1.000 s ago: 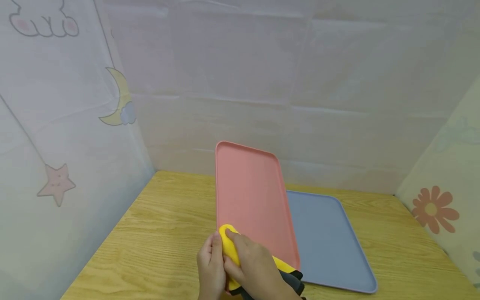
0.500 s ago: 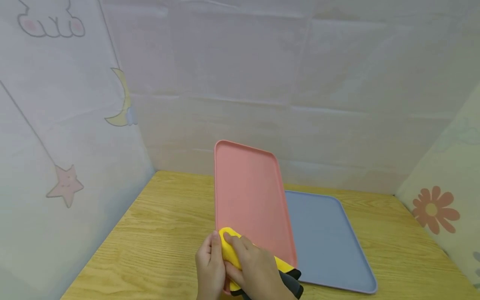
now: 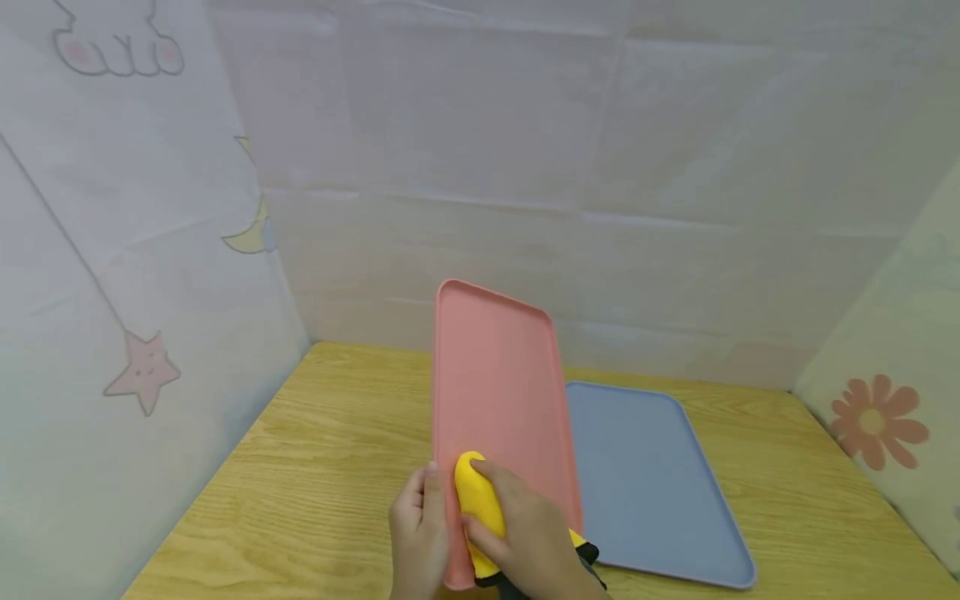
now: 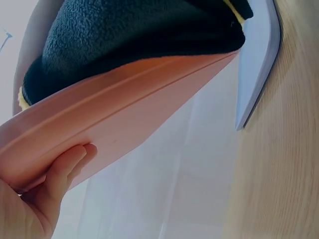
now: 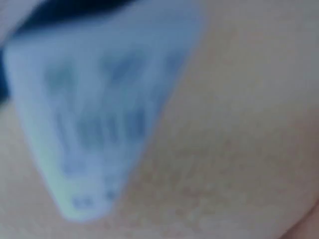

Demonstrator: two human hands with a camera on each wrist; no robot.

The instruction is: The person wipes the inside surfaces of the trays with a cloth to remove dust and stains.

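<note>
A pink rectangular tray (image 3: 495,383) is held up, tilted, with its inner face toward me. My left hand (image 3: 420,525) grips its left edge near the bottom, thumb at the rim; in the left wrist view, fingers (image 4: 65,167) lie against the tray's underside. In my right hand (image 3: 528,525) is a folded cloth (image 3: 478,496), bright yellow on one side and dark on the other, held against the tray's lower inner face. The dark fleecy side (image 4: 129,40) hangs over the rim in the left wrist view. A blurred white printed tag (image 5: 99,119) fills much of the right wrist view.
A blue tray (image 3: 645,475) lies flat on the wooden table (image 3: 322,467), to the right of and partly behind the pink one. Pale fabric walls (image 3: 465,150) with printed figures enclose the table at the back and both sides.
My right hand has slid the cloth a little to the right, away from my left hand, baring a strip of pink tray between them. The pink tray has turned slightly.
</note>
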